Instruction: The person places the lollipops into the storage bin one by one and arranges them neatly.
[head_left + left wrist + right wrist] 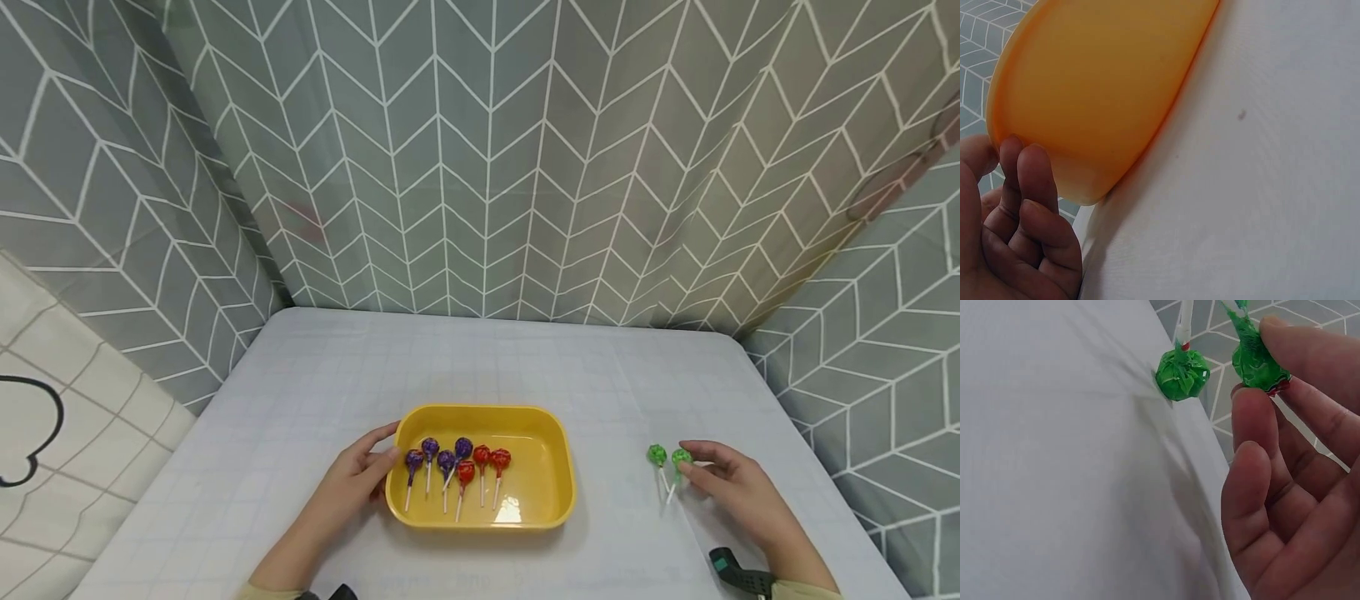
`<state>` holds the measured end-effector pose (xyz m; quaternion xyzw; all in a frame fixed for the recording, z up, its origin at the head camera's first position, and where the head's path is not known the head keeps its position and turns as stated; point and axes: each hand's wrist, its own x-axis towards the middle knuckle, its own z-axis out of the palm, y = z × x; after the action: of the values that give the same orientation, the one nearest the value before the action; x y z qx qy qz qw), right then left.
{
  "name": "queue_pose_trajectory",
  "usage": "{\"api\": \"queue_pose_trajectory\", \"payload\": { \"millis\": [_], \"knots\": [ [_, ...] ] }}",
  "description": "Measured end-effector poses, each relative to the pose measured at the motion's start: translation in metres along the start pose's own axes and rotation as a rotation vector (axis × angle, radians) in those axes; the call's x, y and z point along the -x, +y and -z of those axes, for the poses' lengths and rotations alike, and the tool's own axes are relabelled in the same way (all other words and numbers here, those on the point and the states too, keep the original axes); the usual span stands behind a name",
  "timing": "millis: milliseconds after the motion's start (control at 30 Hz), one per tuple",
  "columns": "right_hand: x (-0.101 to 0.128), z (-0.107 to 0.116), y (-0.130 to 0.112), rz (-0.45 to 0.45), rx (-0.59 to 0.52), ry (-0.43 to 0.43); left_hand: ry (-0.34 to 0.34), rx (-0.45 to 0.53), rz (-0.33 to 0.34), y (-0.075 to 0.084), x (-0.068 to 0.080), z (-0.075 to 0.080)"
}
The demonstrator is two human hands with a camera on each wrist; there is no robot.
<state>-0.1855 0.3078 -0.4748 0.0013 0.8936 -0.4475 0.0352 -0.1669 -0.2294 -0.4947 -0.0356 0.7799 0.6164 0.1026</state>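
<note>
A yellow tray (536,467) stands on the table, and my left hand (352,479) grips its left rim. In the left wrist view the thumb and fingertips meet at the end wall of the tray (1104,81). Inside, toward the left, lie several purple lollipops (430,447) and three red lollipops (500,459), sticks toward me. Off to the right, my right hand (735,487) pinches the wrapped head of a green lollipop (1257,362) between thumb and fingers. A second green lollipop (1182,375) lies just left of it, their sticks crossing in the head view.
A white cloth covers the table (525,358). Grey curtains with white chevron lines (480,167) hang behind it and along the sides. At the far left is a cream checked cloth (82,425) with a black heart outline. A dark wrist strap (742,575) sits on the right forearm.
</note>
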Motion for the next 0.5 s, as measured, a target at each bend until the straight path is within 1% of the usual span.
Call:
{"api": "queue_pose_trajectory", "payload": {
  "millis": [133, 233, 367, 500],
  "knots": [
    [0.000, 0.000, -0.003, -0.001, -0.003, 0.026, -0.009, 0.008, 0.001, 0.000, 0.001, 0.001],
    [-0.001, 0.000, -0.007, 0.018, -0.033, 0.034, -0.013, 0.011, -0.009, 0.000, 0.001, 0.002],
    [-0.003, -0.001, -0.013, 0.048, -0.053, 0.033, -0.013, 0.010, -0.022, -0.001, 0.001, 0.003],
    [-0.005, -0.001, -0.022, 0.040, -0.024, 0.011, -0.001, -0.003, -0.028, -0.003, 0.001, 0.002]
  ]
}}
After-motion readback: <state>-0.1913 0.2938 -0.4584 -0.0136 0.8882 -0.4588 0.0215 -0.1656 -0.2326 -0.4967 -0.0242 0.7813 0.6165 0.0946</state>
